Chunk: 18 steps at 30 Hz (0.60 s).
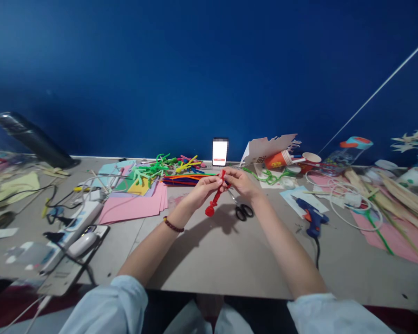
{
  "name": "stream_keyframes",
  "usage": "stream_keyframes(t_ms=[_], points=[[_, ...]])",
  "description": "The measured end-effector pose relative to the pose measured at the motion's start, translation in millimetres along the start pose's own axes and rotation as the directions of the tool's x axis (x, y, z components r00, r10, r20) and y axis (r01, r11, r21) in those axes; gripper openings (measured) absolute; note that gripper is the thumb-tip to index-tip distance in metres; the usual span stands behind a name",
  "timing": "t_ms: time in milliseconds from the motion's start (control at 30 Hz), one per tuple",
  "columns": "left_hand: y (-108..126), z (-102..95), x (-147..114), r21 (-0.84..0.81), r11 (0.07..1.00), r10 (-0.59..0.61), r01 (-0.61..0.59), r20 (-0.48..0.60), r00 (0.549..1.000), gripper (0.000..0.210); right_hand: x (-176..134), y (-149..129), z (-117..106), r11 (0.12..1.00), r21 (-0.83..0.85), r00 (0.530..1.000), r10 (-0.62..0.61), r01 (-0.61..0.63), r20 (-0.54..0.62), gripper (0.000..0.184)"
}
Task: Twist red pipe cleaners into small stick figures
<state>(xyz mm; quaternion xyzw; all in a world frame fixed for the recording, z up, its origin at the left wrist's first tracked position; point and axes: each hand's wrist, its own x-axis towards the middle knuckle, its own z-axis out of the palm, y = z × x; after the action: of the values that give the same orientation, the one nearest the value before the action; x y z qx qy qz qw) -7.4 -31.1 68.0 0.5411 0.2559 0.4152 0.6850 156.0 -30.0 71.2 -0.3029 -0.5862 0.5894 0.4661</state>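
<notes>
Between both hands, above the middle of the table, is a red pipe cleaner (215, 200), twisted and coiled, with a round coil at its lower end. My left hand (209, 186) pinches it from the left side. My right hand (239, 181) has its fingers closed on its upper part from the right. The fingertips of the two hands nearly meet, and some fingers are hidden behind others. Just below my right hand lies a pair of scissors (244, 211) with black handles. A bundle of coloured pipe cleaners (181, 179) lies behind my left hand.
A lit phone (219, 152) stands against the blue wall. Right of my arm lies a blue glue gun (311, 215). Pink paper sheets (132, 204), a green pipe-cleaner pile (153, 169), a power strip (73, 232) and a dark bottle (35, 139) are at left. Orange paper cups (278, 160) lie at back right.
</notes>
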Motion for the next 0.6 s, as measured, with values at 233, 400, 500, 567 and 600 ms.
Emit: stream_keyframes(t_ms=[233, 400, 500, 567, 600], points=[[-7, -2.3, 3, 0.511, 0.845, 0.288, -0.16, -0.182, 0.94, 0.026, 9, 8, -5, 0.92, -0.373, 0.925, -0.24, 0.12, -0.296, 0.023], [-10, -7.2, -1, 0.791, 0.588, 0.471, -0.169, -0.164, 0.867, 0.017, 12, 15, 5, 0.804, -0.586, 0.883, -0.346, 0.105, -0.316, 0.017], [-10, -9.9, -2, 0.889, 0.433, 0.531, -0.146, -0.121, 0.839, 0.019, 11, 13, 12, 0.762, -0.638, 0.867, -0.387, 0.109, -0.315, 0.018], [-10, -11.1, -1, 0.919, 0.371, 0.536, -0.137, -0.092, 0.839, 0.021, 10, 9, 12, 0.755, -0.646, 0.871, -0.389, 0.114, -0.301, 0.019], [-9, -11.5, -1, 0.922, 0.362, 0.529, -0.134, -0.085, 0.844, 0.021, 9, 6, 11, 0.755, -0.644, 0.884, -0.376, 0.12, -0.277, 0.018]])
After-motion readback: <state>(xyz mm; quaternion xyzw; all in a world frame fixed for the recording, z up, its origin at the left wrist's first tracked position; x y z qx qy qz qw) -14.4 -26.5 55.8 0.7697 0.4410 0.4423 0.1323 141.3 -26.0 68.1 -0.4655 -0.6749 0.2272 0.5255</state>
